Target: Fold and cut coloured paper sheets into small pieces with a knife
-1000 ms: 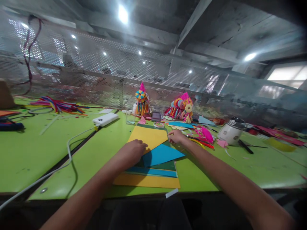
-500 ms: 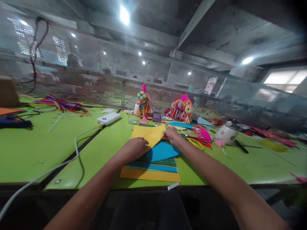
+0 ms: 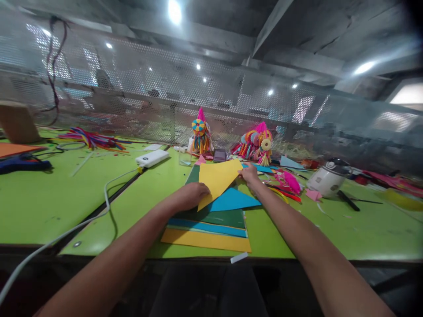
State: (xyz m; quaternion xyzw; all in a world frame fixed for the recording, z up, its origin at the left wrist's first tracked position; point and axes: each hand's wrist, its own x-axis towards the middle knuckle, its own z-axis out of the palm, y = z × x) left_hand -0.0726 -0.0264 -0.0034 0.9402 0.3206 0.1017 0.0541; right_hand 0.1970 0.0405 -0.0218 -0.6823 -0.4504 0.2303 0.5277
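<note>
**Yellow sheet (image 3: 218, 178) gripped at two corners**

Pinched at the near corner by left hand (image 3: 191, 196), with fingers closed on the paper and forearm stretched forward from lower left. Pinched at the far right corner by right hand (image 3: 250, 175), likewise closed on the edge, with arm extended well out. Sits tilted over stack of coloured paper (image 3: 211, 229) at the middle of green table (image 3: 66, 207), partly covering blue triangle (image 3: 234, 200). Narrows to a point toward the near left. Runs lengthwise from near left to far right.
</note>
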